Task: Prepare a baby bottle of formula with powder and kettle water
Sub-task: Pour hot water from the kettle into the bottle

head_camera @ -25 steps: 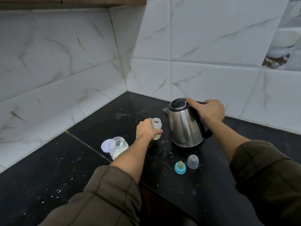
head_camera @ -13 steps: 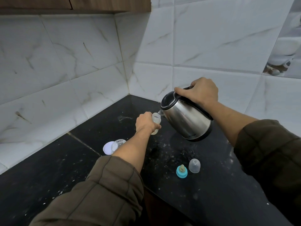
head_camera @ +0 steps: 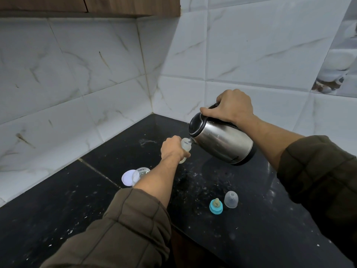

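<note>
My left hand grips a small translucent baby bottle standing on the black counter; most of the bottle is hidden behind my fingers. My right hand holds the handle of a steel kettle, lifted and tilted left so its spout sits right at the bottle's open mouth. The teal ring with its teat and a clear dome cap lie on the counter in front of the kettle.
A clear powder jar and its pale round lid sit to the left, partly behind my left forearm. Marble-tiled walls meet in a corner behind the counter. A wooden cabinet hangs above.
The kettle has been lifted off the counter and tipped further left, bringing its spout to the bottle's mouth. My left hand kept its grip on the bottle.
</note>
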### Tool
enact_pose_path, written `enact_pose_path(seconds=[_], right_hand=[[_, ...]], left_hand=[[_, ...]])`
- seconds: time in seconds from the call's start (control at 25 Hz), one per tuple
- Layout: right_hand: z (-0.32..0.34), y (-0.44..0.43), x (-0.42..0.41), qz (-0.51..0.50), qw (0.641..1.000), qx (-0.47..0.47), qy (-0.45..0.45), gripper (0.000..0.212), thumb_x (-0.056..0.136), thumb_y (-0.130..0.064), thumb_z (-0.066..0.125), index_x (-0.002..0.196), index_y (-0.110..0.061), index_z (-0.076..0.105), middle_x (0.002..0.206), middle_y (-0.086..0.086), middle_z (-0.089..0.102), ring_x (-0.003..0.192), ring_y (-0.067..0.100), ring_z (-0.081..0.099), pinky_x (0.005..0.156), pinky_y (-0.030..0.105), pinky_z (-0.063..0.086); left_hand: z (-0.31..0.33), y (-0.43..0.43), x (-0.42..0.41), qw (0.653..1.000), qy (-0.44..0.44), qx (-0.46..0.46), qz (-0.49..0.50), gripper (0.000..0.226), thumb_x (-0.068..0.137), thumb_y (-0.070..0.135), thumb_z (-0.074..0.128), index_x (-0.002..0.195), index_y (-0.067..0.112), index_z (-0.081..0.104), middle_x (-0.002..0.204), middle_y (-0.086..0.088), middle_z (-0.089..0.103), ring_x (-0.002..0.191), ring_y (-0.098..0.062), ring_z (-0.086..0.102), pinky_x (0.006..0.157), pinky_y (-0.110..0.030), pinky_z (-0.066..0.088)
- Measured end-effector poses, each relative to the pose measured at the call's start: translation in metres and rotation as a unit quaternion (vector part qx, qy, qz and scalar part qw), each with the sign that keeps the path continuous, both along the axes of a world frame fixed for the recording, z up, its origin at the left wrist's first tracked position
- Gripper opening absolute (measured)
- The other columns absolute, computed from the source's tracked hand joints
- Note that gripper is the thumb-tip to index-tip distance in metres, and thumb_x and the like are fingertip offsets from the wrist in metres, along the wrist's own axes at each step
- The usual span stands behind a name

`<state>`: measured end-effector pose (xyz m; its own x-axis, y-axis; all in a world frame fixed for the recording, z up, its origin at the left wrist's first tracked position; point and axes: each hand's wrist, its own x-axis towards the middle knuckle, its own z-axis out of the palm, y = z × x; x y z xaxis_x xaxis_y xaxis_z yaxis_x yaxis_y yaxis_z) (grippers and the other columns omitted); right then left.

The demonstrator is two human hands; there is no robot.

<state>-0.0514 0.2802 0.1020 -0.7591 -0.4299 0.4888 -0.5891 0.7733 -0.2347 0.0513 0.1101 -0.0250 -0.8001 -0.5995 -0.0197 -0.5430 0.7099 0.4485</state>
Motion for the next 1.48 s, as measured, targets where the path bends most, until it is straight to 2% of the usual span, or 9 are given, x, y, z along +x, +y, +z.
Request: enact_pose_path(seconds=[0.12, 0.32, 0.68, 0.92, 1.16, 1.48], right_hand=[[-0.001, -0.005, 0.000, 0.002, 1.000, 0.017, 0.008, 0.066, 0.060, -0.080, 0.059, 0.053, -0.015, 0.057, 0.052, 0.002, 0.056, 0.055, 0.023, 0.056, 0.049, 0.026, 0.031], [0.002, -0.013, 0.005, 0.014, 0.999, 0.041, 0.016, 0.064, 0.060, -0.077, 0.060, 0.048, -0.016, 0.046, 0.048, 0.000, 0.048, 0.050, 0.022, 0.048, 0.049, 0.026, 0.029], [0.008, -0.027, 0.010, 0.014, 0.997, 0.066, 0.030, 0.064, 0.060, -0.078, 0.060, 0.049, -0.015, 0.050, 0.050, 0.001, 0.050, 0.049, 0.017, 0.045, 0.049, 0.025, 0.024], [0.012, -0.035, 0.014, 0.023, 0.996, 0.077, 0.044, 0.064, 0.059, -0.077, 0.057, 0.049, -0.015, 0.046, 0.049, 0.001, 0.049, 0.048, 0.020, 0.046, 0.050, 0.025, 0.026], [0.014, -0.037, 0.015, 0.019, 0.992, 0.106, 0.064, 0.063, 0.063, -0.080, 0.059, 0.053, -0.018, 0.056, 0.054, 0.000, 0.053, 0.050, 0.019, 0.047, 0.051, 0.026, 0.030], [0.015, -0.035, 0.015, 0.026, 0.989, 0.126, 0.074, 0.063, 0.064, -0.079, 0.057, 0.052, -0.018, 0.052, 0.053, 0.000, 0.053, 0.052, 0.022, 0.049, 0.053, 0.028, 0.032]], left_hand=[[-0.002, -0.001, 0.000, 1.000, -0.002, 0.008, -0.001, 0.056, 0.071, 0.039, 0.096, 0.116, 0.019, 0.069, 0.109, -0.006, 0.074, 0.103, -0.026, 0.069, 0.086, -0.038, 0.055], [-0.007, -0.003, 0.000, 1.000, -0.002, 0.022, -0.004, 0.055, 0.070, 0.038, 0.096, 0.115, 0.019, 0.069, 0.109, -0.005, 0.074, 0.102, -0.025, 0.069, 0.085, -0.038, 0.054], [-0.008, -0.009, 0.003, 0.999, -0.001, 0.035, -0.009, 0.057, 0.073, 0.037, 0.095, 0.120, 0.019, 0.068, 0.114, -0.006, 0.074, 0.108, -0.026, 0.069, 0.093, -0.040, 0.056], [-0.006, -0.010, 0.004, 0.999, 0.001, 0.035, -0.009, 0.058, 0.071, 0.037, 0.096, 0.120, 0.019, 0.069, 0.113, -0.005, 0.075, 0.108, -0.026, 0.069, 0.093, -0.041, 0.058], [-0.007, -0.010, 0.006, 0.999, 0.004, 0.036, -0.009, 0.057, 0.071, 0.037, 0.096, 0.119, 0.020, 0.070, 0.112, -0.005, 0.075, 0.106, -0.024, 0.070, 0.092, -0.040, 0.057], [-0.007, -0.009, 0.006, 0.999, -0.001, 0.033, -0.011, 0.058, 0.070, 0.038, 0.096, 0.119, 0.021, 0.069, 0.112, -0.004, 0.075, 0.106, -0.024, 0.069, 0.091, -0.039, 0.056]])
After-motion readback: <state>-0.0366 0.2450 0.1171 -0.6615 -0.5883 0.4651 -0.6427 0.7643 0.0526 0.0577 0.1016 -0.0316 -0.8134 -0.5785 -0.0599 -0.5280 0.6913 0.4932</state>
